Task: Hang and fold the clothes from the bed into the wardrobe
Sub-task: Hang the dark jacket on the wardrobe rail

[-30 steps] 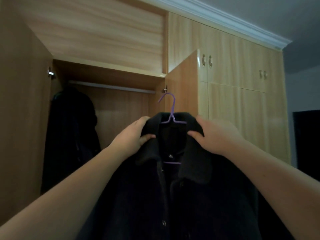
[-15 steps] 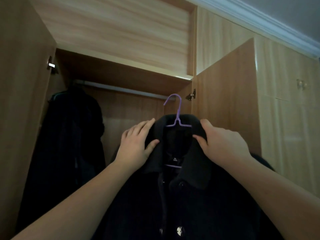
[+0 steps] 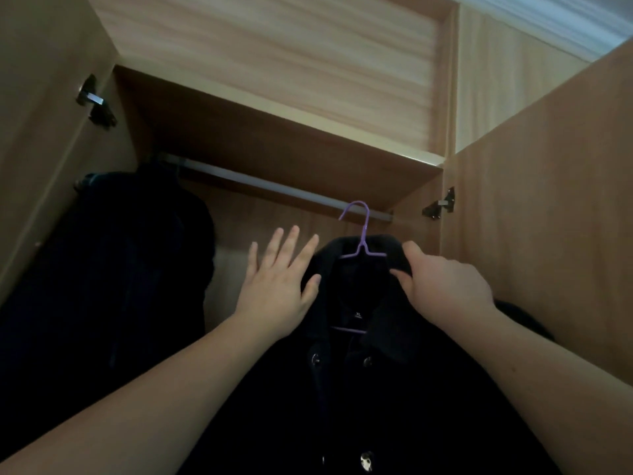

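Purple wire pokes up between the two hands, and that's the hanger [image 3: 360, 234], its hook right at the level of the rail [image 3: 274, 188], though whether it is over the bar or just in front of it I can't tell from here. The right hand [image 3: 445, 286] is clamped on the collar at the hanger's shoulder, thumb tucked under the fabric, fingers curled over the top; that looks like the hand carrying the weight and steering the hook. The left hand [image 3: 279, 289] is spread wide and flat, fingers straight and fanned, lying against the other side of the collar rather than gripping, a steadying touch by the look of it, to stop the garment swinging. The coat [image 3: 394, 389] itself is black, thick and fuzzy-looking, with a broad turned-down collar, a small white size tag at the neck and pale buttons down the front. It hangs up inside the open wardrobe [image 3: 308, 138], toward the right end of the rail. Over on the left another dark garment [image 3: 130, 269] is on the rail, well apart. Open doors frame both sides, their hinges catching a little light.
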`<state>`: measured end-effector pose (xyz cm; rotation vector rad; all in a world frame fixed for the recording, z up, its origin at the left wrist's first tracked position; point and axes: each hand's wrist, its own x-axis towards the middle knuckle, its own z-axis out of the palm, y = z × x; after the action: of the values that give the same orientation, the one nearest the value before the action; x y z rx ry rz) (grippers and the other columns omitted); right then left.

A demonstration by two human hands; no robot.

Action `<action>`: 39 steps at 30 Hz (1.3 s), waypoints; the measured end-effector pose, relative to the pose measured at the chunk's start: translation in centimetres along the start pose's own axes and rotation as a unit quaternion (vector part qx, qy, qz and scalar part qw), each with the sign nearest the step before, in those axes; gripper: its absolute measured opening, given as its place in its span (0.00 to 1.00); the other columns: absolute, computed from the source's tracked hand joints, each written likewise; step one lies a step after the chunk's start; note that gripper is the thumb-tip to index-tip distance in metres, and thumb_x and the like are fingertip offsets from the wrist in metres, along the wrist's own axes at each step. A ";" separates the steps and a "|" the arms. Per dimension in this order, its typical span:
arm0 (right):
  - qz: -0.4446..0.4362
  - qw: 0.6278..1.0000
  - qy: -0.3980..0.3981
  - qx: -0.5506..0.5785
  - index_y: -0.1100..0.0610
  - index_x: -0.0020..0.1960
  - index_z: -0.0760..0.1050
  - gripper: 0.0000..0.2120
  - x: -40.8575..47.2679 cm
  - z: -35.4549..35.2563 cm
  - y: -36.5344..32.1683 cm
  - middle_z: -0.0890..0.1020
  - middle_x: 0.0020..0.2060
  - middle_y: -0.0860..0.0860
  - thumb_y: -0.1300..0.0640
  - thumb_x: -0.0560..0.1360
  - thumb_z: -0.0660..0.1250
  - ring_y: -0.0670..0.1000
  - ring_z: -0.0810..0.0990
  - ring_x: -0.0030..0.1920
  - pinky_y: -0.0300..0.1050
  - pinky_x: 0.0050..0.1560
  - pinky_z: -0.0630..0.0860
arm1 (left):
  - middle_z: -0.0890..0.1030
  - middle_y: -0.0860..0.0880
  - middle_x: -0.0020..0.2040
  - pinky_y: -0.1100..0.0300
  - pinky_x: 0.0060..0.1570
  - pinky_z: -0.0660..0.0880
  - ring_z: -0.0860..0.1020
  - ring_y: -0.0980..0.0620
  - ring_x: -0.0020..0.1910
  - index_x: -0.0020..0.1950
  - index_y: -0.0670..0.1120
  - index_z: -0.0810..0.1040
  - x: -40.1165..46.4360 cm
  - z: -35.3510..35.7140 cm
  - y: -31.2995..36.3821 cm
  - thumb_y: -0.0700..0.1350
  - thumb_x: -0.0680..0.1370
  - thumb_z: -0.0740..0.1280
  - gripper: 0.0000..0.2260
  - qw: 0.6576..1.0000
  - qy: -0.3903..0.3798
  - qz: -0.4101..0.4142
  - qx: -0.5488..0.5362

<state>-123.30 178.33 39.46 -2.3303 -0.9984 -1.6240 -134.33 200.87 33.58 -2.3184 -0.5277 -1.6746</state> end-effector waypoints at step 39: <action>0.142 0.958 -0.005 -0.248 0.52 0.66 0.69 0.13 30.3 26.2 4.3 0.79 0.57 0.49 0.56 0.83 0.53 0.54 0.80 0.55 0.45 0.42 0.69 | 0.51 0.50 0.82 0.41 0.76 0.48 0.47 0.47 0.80 0.80 0.60 0.47 26.7 36.6 -7.3 0.65 0.75 0.38 0.33 0.982 0.099 0.097 -0.127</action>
<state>-94.04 200.32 56.23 -2.6248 -0.2418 -1.9032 -98.29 225.86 47.04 -2.2437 -0.0488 -1.9407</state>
